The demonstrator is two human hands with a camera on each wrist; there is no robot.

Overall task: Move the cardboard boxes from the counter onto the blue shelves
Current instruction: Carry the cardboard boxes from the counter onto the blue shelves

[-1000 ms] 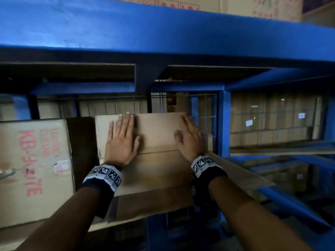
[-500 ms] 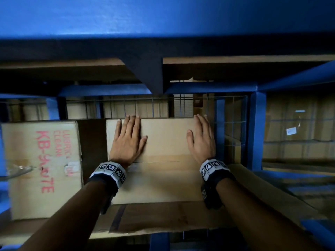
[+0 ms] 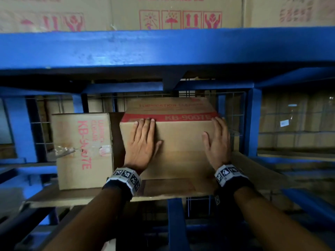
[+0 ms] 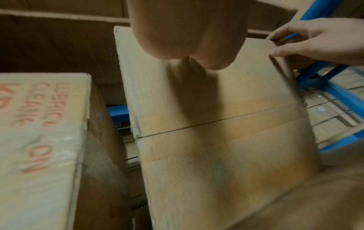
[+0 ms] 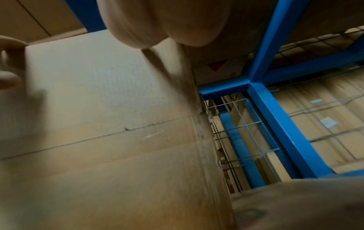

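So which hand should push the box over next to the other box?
Probably the right hand: it sits at the box's right edge, so it can shove leftward toward the other box. The left hand lies flat on the front.

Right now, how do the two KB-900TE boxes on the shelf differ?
The left box is untouched; both the left hand and right hand press flat on the right box. The left box's lettering runs sideways down its face, while the right box's reads level along a red band on top. The right box looks larger. Both are brown cardboard with red print, side by side with a gap between.
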